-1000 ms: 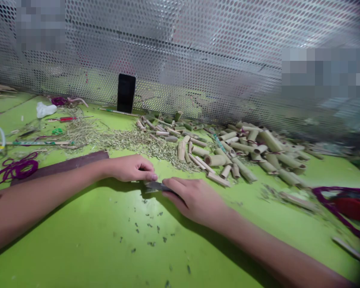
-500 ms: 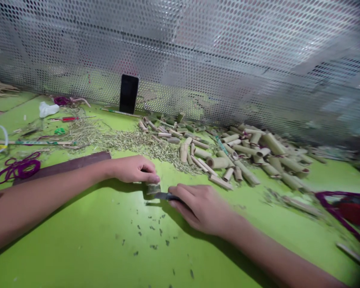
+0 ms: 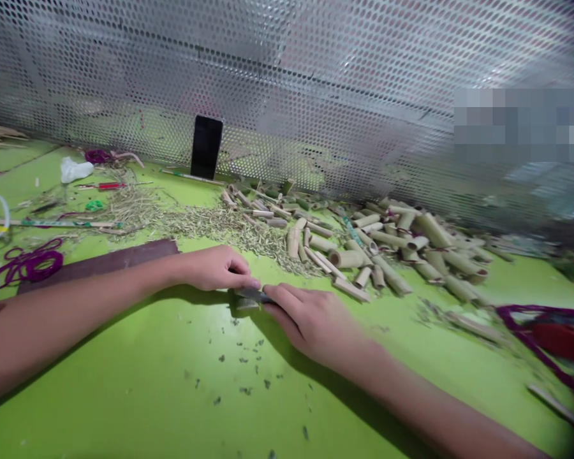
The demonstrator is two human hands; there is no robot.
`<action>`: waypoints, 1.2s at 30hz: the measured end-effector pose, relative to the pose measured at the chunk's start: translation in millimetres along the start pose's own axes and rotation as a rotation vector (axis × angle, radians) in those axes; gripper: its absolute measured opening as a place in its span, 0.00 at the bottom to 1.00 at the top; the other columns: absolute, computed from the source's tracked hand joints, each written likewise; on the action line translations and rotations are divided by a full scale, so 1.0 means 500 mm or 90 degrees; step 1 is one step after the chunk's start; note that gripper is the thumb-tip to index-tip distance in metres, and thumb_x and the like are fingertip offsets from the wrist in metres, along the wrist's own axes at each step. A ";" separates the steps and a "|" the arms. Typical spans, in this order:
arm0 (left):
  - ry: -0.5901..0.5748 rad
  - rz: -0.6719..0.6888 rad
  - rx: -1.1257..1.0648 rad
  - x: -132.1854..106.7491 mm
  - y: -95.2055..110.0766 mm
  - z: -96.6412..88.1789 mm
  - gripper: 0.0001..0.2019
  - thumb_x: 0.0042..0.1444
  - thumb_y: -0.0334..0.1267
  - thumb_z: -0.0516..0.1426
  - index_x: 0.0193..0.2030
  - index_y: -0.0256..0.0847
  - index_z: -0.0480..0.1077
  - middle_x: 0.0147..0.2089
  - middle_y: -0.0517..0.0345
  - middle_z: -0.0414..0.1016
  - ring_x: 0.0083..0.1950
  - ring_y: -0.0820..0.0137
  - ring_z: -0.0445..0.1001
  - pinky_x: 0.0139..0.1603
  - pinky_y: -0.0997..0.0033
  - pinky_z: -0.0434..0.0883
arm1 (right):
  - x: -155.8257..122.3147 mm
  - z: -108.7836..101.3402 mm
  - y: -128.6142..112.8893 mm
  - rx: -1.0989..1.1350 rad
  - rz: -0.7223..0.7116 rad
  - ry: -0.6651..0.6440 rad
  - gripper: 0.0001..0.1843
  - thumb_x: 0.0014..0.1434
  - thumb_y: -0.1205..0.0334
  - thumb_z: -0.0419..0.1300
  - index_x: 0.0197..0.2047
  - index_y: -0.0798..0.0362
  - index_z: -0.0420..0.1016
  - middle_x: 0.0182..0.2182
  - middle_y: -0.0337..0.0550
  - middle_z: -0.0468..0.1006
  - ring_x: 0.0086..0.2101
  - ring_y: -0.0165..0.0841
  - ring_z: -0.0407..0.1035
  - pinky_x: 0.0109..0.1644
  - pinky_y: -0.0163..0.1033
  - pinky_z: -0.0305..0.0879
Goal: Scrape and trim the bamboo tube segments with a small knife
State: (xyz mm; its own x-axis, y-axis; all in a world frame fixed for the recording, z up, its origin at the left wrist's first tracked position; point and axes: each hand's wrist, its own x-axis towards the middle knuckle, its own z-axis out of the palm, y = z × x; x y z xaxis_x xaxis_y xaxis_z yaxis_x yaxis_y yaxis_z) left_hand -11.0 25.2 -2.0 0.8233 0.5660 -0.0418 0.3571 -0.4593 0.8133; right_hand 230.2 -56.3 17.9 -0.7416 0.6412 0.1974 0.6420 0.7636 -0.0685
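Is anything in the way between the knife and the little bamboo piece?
No, nothing visible stands between them. The knife blade in the right hand sits right against the bamboo piece, which the left hand holds.

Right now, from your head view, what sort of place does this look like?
Probably a small handcraft workshop working bamboo: a heap of cut bamboo tubes on a green workbench, a drift of fine shavings, and a dark knife blade.
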 end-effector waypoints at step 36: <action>-0.045 0.014 -0.004 -0.004 0.005 -0.008 0.22 0.68 0.53 0.54 0.30 0.39 0.69 0.30 0.58 0.68 0.31 0.69 0.64 0.33 0.69 0.60 | -0.003 -0.001 0.001 0.004 0.005 -0.014 0.17 0.79 0.58 0.48 0.44 0.54 0.74 0.29 0.40 0.80 0.23 0.30 0.71 0.26 0.35 0.58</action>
State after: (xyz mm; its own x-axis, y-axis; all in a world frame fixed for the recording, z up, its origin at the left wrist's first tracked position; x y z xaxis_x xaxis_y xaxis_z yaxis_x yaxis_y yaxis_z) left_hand -13.3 25.8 2.2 0.8603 0.5057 -0.0645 0.3355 -0.4663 0.8185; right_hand 231.8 -56.6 17.9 -0.7404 0.6489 0.1753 0.6469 0.7588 -0.0764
